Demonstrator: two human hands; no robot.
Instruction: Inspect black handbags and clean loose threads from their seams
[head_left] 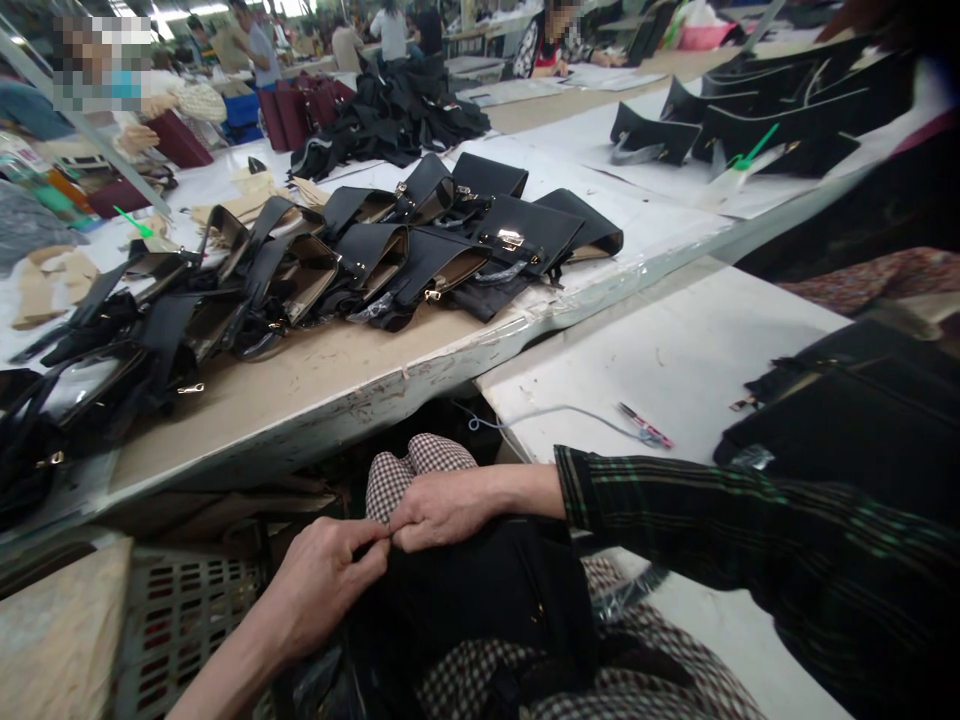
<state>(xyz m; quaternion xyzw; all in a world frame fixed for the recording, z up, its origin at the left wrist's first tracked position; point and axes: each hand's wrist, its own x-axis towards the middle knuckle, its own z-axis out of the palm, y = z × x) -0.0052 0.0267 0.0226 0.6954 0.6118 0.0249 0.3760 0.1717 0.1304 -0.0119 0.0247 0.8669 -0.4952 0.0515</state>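
Observation:
A black bag piece (480, 590) with a gold zipper pull lies across my lap, over checked cloth (431, 455). My left hand (322, 570) comes in from the lower left, thumb and forefinger pinched at the upper left edge of the bag piece. Right beside it, my right hand (442, 508) is closed on the same edge, its fingertips meeting those of my left hand. The exact bit of edge between the fingers is hidden. Clear plastic wrap (626, 595) shows at the bag piece's right side.
Several black bag pieces (442, 260) stand in rows on the long table (300, 390). On the white side table (600, 360) lie red-handled snippers (645, 425) with a cord and more black pieces (862, 400). A plastic crate (191, 610) sits at lower left. Other people work beyond.

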